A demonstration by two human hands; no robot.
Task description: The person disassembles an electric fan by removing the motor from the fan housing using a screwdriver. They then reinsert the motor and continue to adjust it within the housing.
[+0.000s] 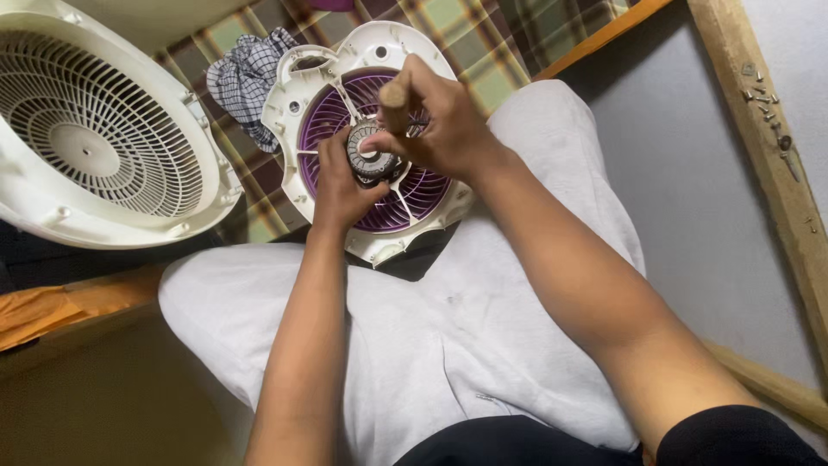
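A white fan housing (pixel 297 82) with purple blades (pixel 323 121) rests tilted between my knees. At its centre sits a round metal motor (pixel 369 155). My left hand (pixel 341 185) grips the motor from below. My right hand (pixel 440 121) is closed around a wooden tool handle (pixel 395 97) that points down at the motor's middle. The tool's tip is hidden behind my fingers.
A white fan grille (pixel 95 138) lies at the left. A checked cloth (pixel 246 82) sits behind the housing on a plaid cover (pixel 470 43). Several small screws (pixel 768 108) lie on a wooden beam at the right. An orange bag (pixel 52 311) is at the lower left.
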